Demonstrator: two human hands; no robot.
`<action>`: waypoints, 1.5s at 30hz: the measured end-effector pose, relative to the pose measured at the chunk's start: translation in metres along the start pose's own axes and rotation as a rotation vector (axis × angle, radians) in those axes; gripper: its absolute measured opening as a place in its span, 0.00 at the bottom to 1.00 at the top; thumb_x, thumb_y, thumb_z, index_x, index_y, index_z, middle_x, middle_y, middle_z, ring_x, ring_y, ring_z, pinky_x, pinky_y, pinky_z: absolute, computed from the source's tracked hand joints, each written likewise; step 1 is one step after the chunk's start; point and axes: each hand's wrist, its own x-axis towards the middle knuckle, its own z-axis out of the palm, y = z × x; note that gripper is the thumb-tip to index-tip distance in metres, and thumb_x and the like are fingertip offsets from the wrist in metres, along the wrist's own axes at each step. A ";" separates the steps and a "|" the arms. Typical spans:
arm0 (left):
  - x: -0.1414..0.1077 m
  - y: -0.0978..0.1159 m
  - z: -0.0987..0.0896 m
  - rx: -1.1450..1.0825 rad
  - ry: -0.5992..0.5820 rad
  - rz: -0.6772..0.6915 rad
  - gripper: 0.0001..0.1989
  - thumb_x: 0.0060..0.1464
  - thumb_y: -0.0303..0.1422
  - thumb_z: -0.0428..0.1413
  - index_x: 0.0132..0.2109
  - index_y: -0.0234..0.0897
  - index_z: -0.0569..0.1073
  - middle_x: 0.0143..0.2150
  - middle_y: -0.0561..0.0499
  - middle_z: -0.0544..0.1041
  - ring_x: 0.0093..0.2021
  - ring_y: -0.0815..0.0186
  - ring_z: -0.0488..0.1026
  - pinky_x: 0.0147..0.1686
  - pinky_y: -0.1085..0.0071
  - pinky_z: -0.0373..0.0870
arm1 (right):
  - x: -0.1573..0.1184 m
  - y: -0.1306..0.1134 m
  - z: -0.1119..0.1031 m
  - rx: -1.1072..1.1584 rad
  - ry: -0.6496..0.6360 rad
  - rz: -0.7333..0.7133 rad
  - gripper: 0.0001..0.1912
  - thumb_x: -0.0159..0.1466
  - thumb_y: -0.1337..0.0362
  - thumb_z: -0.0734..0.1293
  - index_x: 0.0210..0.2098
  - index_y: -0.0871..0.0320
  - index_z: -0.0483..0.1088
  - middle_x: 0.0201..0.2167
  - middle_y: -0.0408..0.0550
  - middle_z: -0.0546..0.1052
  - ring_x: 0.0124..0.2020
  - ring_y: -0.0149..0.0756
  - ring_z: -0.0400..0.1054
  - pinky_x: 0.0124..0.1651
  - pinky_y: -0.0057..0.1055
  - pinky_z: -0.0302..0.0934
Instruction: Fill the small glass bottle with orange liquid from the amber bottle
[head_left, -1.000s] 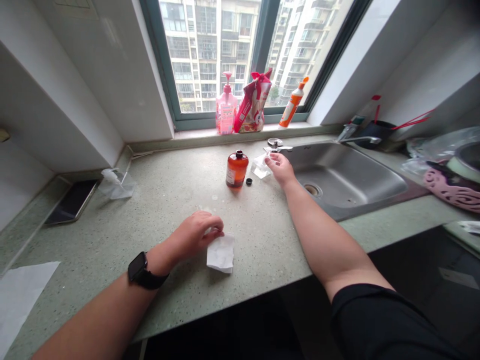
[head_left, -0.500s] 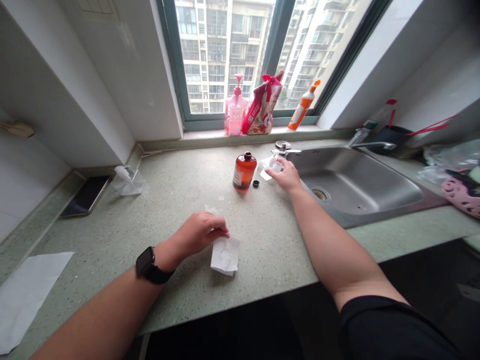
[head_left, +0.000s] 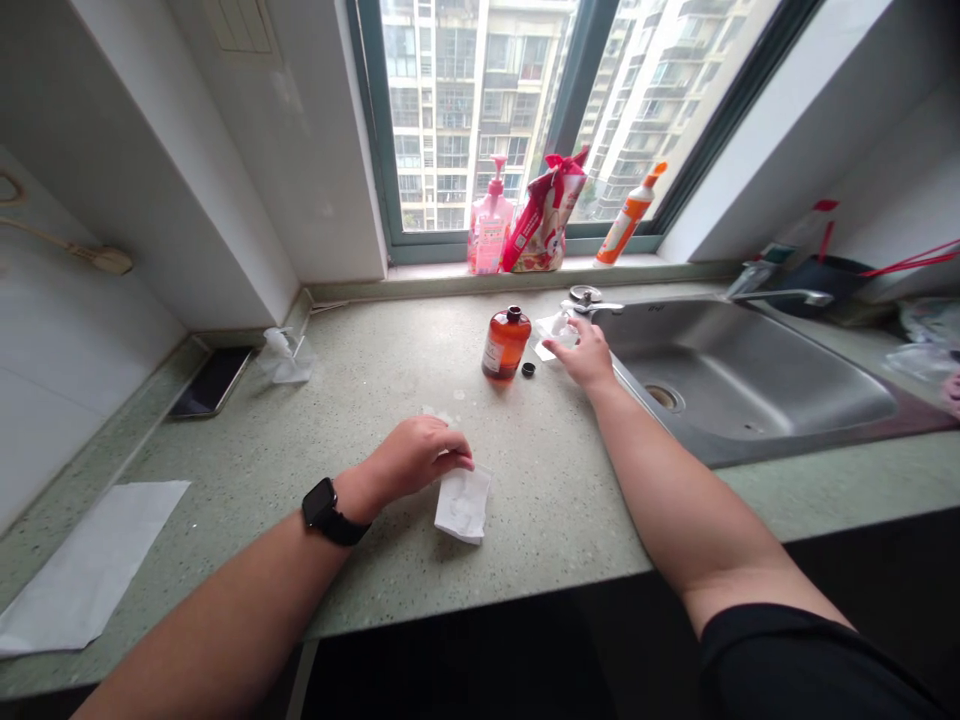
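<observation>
My left hand [head_left: 424,462] pinches the top edge of a folded white tissue [head_left: 463,505] just above the counter's front part. A black watch is on that wrist. My right hand [head_left: 587,355] reaches beside the sink, thumb and fingers around a small clear bottle with a white pump top [head_left: 553,330]; the fingers partly hide it. Left of that hand stands an uncapped amber bottle [head_left: 505,345] with a pale label. Its small black cap [head_left: 529,370] lies on the counter beside it. A wet patch [head_left: 442,413] shows behind my left hand.
A second clear pump bottle [head_left: 289,360] and a phone [head_left: 211,382] are at the left, with a white sheet [head_left: 94,570] nearer me. The steel sink [head_left: 757,380] is at the right. A pink pump bottle [head_left: 490,225], a red bag [head_left: 546,215] and an orange bottle [head_left: 628,218] line the sill.
The view has turned slightly left, so everything appears shifted right. The tissue's lower edge has shifted a little. Both hands stay in nearly the same places.
</observation>
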 end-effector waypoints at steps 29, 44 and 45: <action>-0.002 0.005 -0.010 -0.164 0.177 -0.070 0.17 0.61 0.46 0.69 0.48 0.40 0.80 0.50 0.45 0.84 0.52 0.58 0.81 0.55 0.61 0.75 | -0.009 -0.022 -0.016 -0.103 -0.007 -0.120 0.39 0.54 0.46 0.76 0.62 0.54 0.72 0.58 0.61 0.79 0.62 0.61 0.72 0.67 0.57 0.65; -0.050 -0.087 -0.113 0.229 1.329 -0.447 0.21 0.67 0.40 0.64 0.62 0.44 0.68 0.56 0.45 0.76 0.58 0.58 0.76 0.64 0.54 0.71 | -0.064 -0.109 -0.045 0.149 0.167 -0.593 0.04 0.66 0.60 0.67 0.40 0.47 0.75 0.36 0.47 0.83 0.41 0.48 0.80 0.50 0.51 0.76; -0.059 -0.099 -0.119 0.245 1.375 -0.506 0.24 0.66 0.39 0.65 0.63 0.43 0.66 0.59 0.44 0.75 0.59 0.58 0.75 0.65 0.53 0.70 | -0.069 -0.114 -0.044 0.141 0.127 -0.647 0.04 0.66 0.61 0.67 0.40 0.46 0.75 0.36 0.46 0.83 0.40 0.47 0.80 0.49 0.49 0.76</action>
